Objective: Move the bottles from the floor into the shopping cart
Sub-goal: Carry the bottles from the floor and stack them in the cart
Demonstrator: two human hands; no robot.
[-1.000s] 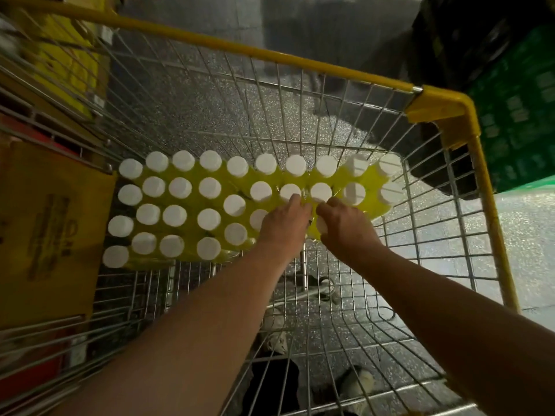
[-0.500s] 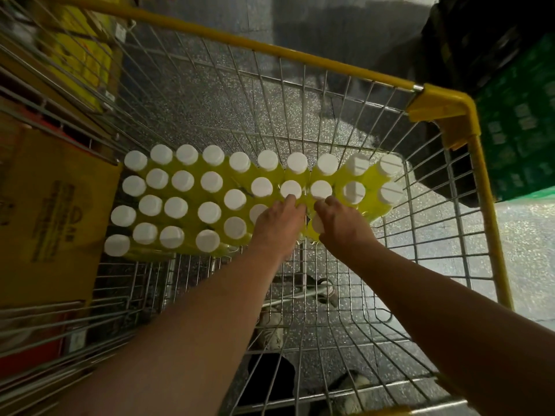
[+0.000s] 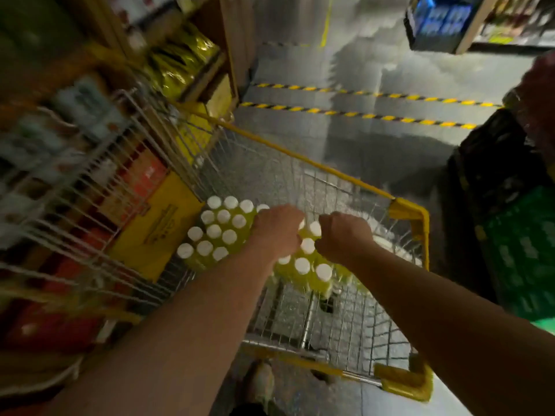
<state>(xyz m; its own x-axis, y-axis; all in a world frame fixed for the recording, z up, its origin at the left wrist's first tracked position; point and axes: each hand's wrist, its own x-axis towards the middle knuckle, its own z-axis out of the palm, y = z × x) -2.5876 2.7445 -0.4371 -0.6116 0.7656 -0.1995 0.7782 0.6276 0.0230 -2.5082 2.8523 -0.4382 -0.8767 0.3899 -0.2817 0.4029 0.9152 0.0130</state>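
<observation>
- The shopping cart [image 3: 408, 209], wire-sided with a yellow rim, fills the centre and lower right of the frame. The view is blurred, most of all on the left.
- The bottles [image 3: 213, 231], yellow-green with white caps, stand upright and packed close together on the cart's floor. They run from centre-left to just below the hands.
- The left hand [image 3: 277, 231] is at the frame's centre, back upward, with its fingers curled down among the caps. What it pinches, if anything, is hidden, so its hold cannot be told.
- The right hand [image 3: 342, 235] is just beside it, balled like a fist with knuckles up, directly above the caps. Whether it grips a bottle, a wrapper or nothing cannot be told either.
- The step in hand looks like settling a batch of bottles into the cart, so this load appears nearly placed.
- No bottles show on the floor [image 3: 375, 139] in the upper right, so how many remain is unknown.
- The next move likely calls for letting go cleanly, without tipping the neighbouring bottles. The arms must then lift clear of the rim.
- A yellow carton [image 3: 159, 226] sits outside the cart at centre-left, and a green crate [image 3: 522, 250] sits at the right edge.
</observation>
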